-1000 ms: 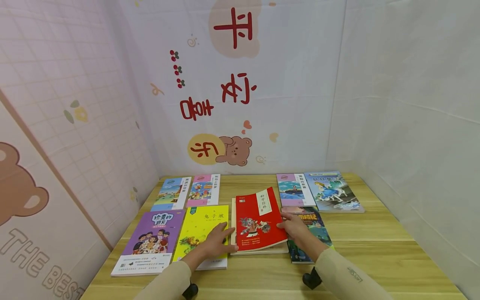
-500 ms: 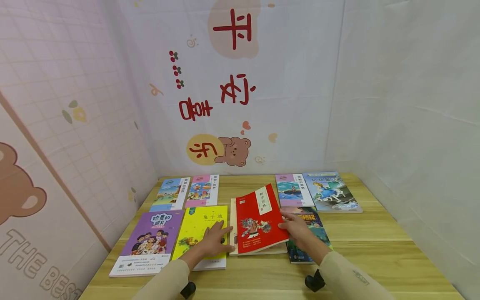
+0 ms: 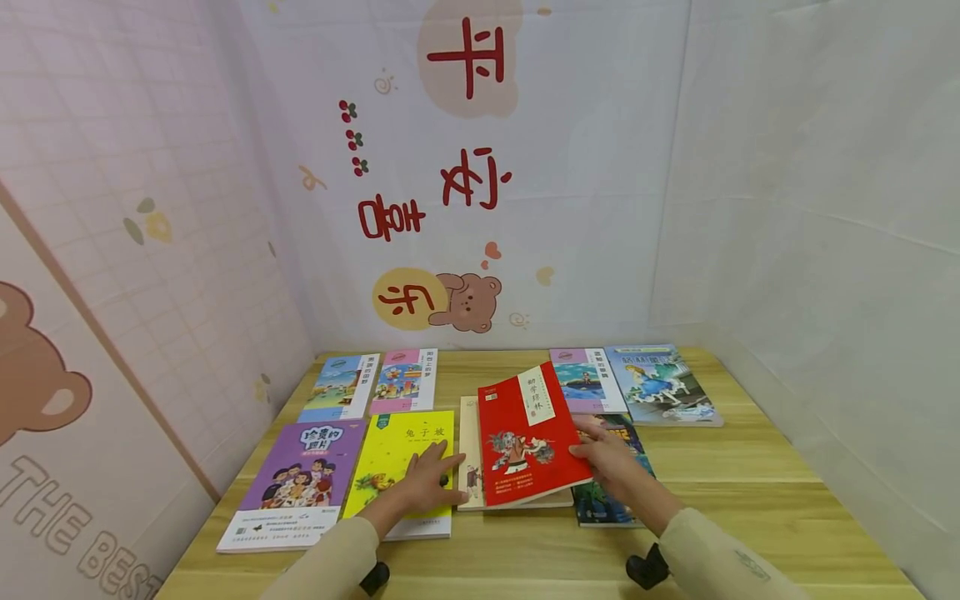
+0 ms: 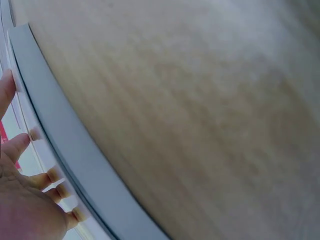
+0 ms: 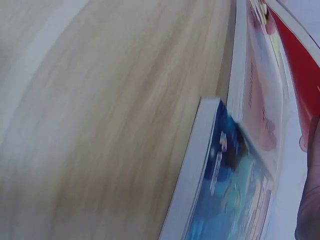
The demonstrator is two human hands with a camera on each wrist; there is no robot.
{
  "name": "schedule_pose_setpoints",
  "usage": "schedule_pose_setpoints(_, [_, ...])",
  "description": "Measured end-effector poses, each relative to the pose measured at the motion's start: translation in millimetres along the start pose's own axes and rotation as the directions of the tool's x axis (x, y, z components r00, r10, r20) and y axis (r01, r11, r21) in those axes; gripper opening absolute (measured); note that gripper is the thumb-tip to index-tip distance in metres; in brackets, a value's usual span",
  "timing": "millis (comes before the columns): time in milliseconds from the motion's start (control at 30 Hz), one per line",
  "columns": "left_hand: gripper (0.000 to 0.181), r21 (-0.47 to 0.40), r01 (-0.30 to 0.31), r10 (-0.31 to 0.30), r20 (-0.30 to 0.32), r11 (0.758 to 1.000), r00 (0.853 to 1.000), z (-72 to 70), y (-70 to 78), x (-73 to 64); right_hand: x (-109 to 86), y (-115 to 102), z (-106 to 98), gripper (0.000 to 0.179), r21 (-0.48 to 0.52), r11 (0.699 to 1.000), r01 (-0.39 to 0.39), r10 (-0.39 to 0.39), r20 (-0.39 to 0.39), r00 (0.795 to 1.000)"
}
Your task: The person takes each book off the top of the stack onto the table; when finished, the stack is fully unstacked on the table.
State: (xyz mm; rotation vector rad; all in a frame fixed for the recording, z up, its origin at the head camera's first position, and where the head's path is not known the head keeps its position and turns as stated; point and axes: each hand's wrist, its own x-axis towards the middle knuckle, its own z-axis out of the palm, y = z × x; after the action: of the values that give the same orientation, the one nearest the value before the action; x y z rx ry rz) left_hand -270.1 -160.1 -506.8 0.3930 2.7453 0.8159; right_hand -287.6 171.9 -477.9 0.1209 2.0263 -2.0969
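My right hand (image 3: 617, 463) pinches a red book (image 3: 521, 477) by its right edge. That book is raised and tilted above a cream-covered book (image 3: 468, 425), whose left strip and lower edge show beneath it. In the right wrist view the red book's underside (image 5: 299, 65) slants away from the book below, beside my thumb or finger (image 5: 311, 185). My left hand (image 3: 424, 485) rests on a yellow book (image 3: 397, 442) with fingers spread, its fingertips close to the cream book's left edge. The left wrist view has the hand (image 4: 30, 200) touching a glossy cover with its fingertips.
A purple book (image 3: 303, 458) lies at the left, two smaller books (image 3: 341, 387) behind it. Right of centre are a dark green book (image 3: 611, 504), partly under my right hand, a pink-and-blue book (image 3: 581, 379) and a blue fairy-tale book (image 3: 663, 383). Cloth walls (image 3: 570, 167) enclose the table.
My right hand has lifted the red book and shifted it to the right, so more of the cream book shows at the left. The left hand has come slightly away from the red book.
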Motion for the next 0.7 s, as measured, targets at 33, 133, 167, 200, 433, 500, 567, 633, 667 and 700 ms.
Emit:
schedule_pose_setpoints(33, [0.073, 0.000, -0.001, 0.001, -0.002, 1.000, 1.000, 0.0, 0.1, -0.1, -0.7, -1, -2, 0.056, 0.003, 1.000, -0.001, 0.001, -0.002, 1.000])
schedule_pose_setpoints(133, [0.072, 0.002, -0.009, 0.009, -0.006, 1.000, 1.000, 0.5, -0.3, -0.4, -3.0, -2, -10, 0.058, -0.007, 1.000, 0.001, -0.001, -0.010, 1.000])
schedule_pose_setpoints(167, [0.072, 0.002, -0.012, 0.012, -0.007, 1.000, 1.000, 0.8, -0.5, -0.3, -4.2, -2, -13, 0.059, -0.007, 1.000, -0.001, 0.001, -0.016, 1.000])
schedule_pose_setpoints(200, [0.072, 0.003, -0.014, 0.015, -0.009, 1.000, 1.000, 1.0, -0.7, -0.4, -5.0, -2, -16, 0.060, -0.011, 1.000, -0.001, 0.001, -0.022, 1.000])
schedule_pose_setpoints(433, [0.071, 0.007, -0.014, 0.014, -0.008, 1.000, 1.000, 0.0, 1.6, -1.4, -9.5, 0, -36, 0.066, -0.018, 1.000, -0.023, 0.023, -0.030, 0.999])
schedule_pose_setpoints(500, [0.071, 0.002, -0.014, 0.014, -0.009, 1.000, 1.000, -1.1, 3.2, -2.3, -10.4, -1, -40, 0.066, -0.017, 1.000, -0.027, 0.026, -0.028, 0.999])
schedule_pose_setpoints(567, [0.071, -0.002, -0.012, 0.012, -0.010, 1.000, 1.000, -1.8, 4.7, -3.3, -11.1, -1, -43, 0.066, -0.002, 1.000, -0.026, 0.026, -0.019, 0.999])
schedule_pose_setpoints(633, [0.071, -0.005, -0.011, 0.011, -0.008, 1.000, 1.000, -2.6, 6.6, -4.5, -11.8, -1, -46, 0.065, 0.008, 1.000, -0.024, 0.024, -0.010, 1.000])
schedule_pose_setpoints(667, [0.071, -0.004, -0.012, 0.012, -0.006, 1.000, 1.000, -2.7, 6.8, -4.6, -12.1, -1, -48, 0.065, 0.008, 1.000, -0.025, 0.025, -0.007, 1.000])
schedule_pose_setpoints(700, [0.071, -0.005, -0.014, 0.014, -0.006, 1.000, 1.000, -2.8, 6.8, -4.6, -12.3, -2, -49, 0.065, 0.011, 1.000, -0.026, 0.026, -0.004, 1.000])
